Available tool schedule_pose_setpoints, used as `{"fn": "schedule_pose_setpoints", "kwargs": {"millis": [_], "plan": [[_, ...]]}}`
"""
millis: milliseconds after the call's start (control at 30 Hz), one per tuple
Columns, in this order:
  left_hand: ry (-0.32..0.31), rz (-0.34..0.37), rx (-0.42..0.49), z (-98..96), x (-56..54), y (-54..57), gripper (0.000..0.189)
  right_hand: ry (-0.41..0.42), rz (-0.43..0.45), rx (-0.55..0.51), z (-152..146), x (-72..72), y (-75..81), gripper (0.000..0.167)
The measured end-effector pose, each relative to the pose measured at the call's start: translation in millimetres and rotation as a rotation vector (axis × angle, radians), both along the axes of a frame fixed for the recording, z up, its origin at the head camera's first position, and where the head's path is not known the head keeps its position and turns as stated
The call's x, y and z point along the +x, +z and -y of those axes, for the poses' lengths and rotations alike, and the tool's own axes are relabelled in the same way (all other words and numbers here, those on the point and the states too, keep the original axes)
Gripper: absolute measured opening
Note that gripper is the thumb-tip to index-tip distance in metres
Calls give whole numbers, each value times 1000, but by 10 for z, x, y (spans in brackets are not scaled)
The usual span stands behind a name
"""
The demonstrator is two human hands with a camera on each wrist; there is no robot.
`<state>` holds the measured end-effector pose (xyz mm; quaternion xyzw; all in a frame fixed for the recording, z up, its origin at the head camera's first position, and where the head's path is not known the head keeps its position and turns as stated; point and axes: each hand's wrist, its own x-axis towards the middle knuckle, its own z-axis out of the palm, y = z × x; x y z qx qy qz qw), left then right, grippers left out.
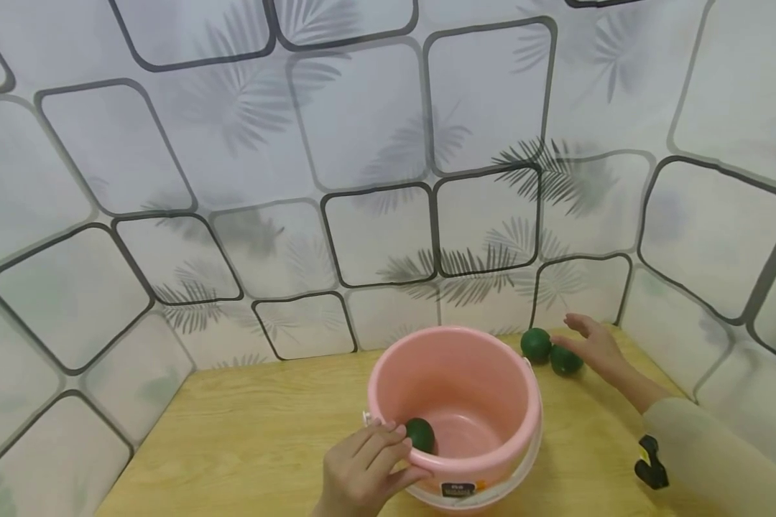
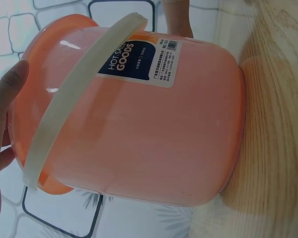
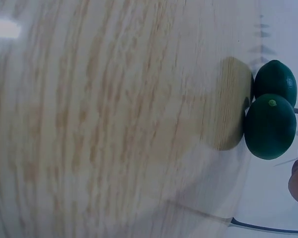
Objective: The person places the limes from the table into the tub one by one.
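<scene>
L hand (image 1: 365,463) gripping rim of pink bucket (image 1: 453,359), thumb outside; R hand (image 1: 595,348) past bucket's far right.
Bucket upright on wood table (image 1: 259,424); 1 green fruit (image 1: 420,436) inside, L-hand side; 2 other fruits (image 1: 566,360) on table just beyond bucket's right, close tog.; R fingers loosely spread nr them, contact can't tell; handle (image 2: 79,94) down bucket's near side.

Pink bucket (image 1: 449,402): one. Bucket handle (image 2: 72,99): one. Printed label (image 2: 139,62): one. Green fruits (image 1: 535,345) (image 1: 565,361) (image 1: 421,436): three total, one inside the bucket, two outside. Bench (image 1: 252,431): one. Left grip (image 1: 364,465): one. Right grip (image 1: 593,346): one.
</scene>
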<state>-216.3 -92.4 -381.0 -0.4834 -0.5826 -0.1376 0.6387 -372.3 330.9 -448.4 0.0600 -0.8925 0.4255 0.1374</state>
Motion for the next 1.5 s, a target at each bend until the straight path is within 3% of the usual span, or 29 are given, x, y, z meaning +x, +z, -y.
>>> {"fn": "schedule_pose_setpoints", "kwargs": {"millis": [400, 700, 1233, 1500], "plan": [[-3, -20, -8, 14, 36, -1, 40, 13, 36, 127, -37, 35, -140, 83], [-3, -34, -17, 49, 65, 2, 40, 23, -12, 208, -19, 34, -274, 81], [-21, -34, 23, 63, 83, -66, 40, 11, -76, 248, -60, 88, -333, 72], [-21, -31, 25, 75, 108, -81, 41, -2, -41, 236, -66, 159, -355, 72]]}}
